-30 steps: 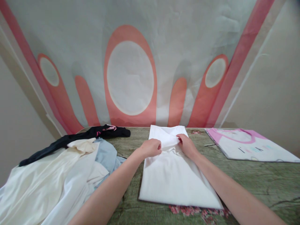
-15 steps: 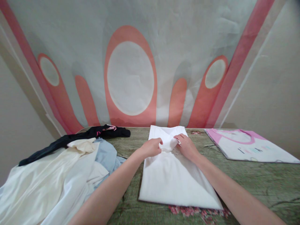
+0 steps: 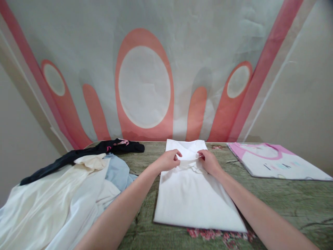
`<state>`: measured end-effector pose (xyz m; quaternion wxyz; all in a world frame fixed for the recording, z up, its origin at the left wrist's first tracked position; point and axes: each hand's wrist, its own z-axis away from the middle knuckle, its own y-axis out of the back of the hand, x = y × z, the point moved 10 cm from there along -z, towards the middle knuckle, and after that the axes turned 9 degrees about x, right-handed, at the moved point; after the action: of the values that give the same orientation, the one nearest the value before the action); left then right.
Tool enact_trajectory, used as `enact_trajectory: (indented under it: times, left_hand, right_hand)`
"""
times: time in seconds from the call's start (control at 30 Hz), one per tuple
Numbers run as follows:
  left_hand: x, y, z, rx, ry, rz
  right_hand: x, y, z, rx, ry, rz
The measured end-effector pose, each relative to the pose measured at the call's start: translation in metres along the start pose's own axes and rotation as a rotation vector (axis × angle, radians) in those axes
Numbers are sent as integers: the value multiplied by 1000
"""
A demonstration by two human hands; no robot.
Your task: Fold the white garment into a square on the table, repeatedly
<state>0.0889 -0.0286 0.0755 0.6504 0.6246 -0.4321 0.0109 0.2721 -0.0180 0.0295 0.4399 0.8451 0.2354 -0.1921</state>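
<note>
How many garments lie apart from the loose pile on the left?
2: the folded white cloth garment in the middle of the green wood-patterned table, and the flat pink-and-white printed cloth garment at the right. More could be hidden beneath either.

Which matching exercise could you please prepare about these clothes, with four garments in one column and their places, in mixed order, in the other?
Garments
1. White garment
2. Black garment
3. Shirt with printed letters
4. Light blue garment

Places
a. On the right part of the table, pink at its neckline
b. Under the left hand and right hand
c. On the left, partly covered by paler clothes
d. On the left, along the far side of the other clothes

Pairs: 1-b, 2-d, 3-a, 4-c
</note>
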Motion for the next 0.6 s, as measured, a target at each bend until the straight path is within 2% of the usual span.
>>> enact_trajectory:
  times: [0.17, 0.27, 0.33, 0.47, 0.6]
  left_hand:
    - [6, -5, 2, -11, -51, 13]
    - [12, -4, 5, -17, -86, -34]
    - [19, -4, 7, -30, -138, -60]
    - [31, -9, 11, -77, -232, -117]
    - [29, -13, 12, -75, -221, -212]
  right_hand:
    - [-5, 2, 2, -13, 0, 6]
    - [-17, 7, 2, -28, 20, 7]
    - [-36, 8, 4, -71, 111, -30]
    - [-85, -1, 20, -271, 366, -181]
    - [-99, -3, 27, -308, 421, -195]
